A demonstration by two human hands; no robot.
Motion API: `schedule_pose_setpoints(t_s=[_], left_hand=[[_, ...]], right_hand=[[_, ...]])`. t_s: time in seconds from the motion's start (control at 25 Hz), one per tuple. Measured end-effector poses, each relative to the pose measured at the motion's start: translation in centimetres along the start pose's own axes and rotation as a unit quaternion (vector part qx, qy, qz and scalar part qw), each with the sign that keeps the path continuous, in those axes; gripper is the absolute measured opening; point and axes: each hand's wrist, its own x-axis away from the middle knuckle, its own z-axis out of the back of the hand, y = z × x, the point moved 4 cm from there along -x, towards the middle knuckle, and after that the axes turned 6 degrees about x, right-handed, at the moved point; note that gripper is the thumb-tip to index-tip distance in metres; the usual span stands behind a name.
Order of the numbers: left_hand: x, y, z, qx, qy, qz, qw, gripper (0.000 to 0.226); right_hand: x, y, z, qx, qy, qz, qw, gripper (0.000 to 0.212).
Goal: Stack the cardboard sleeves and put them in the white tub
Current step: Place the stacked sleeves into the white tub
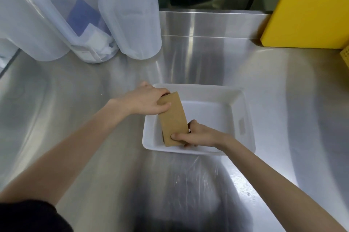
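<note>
A stack of brown cardboard sleeves is tilted over the left side of the white tub, its lower end down inside the tub. My left hand grips the stack's far end at the tub's back left corner. My right hand holds the near end, thumb on top and fingers underneath, inside the tub near its front wall. Only the top sleeve's flat face shows; the ones beneath are mostly hidden.
The tub stands on a stainless steel counter. Three tall translucent plastic containers stand at the back left, one holding blue and white papers. A yellow board leans at the back right. A steel backsplash runs behind.
</note>
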Motion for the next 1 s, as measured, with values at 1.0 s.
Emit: schedule_pose_setpoints(t_s=[1.0], left_hand=[[6.2,-2.3,-3.1,0.287,0.23,0.155,0.917,0.038]], right_hand=[[-0.8,-0.4,1.0,-0.166,0.105,-0.04,0.98,0.062]])
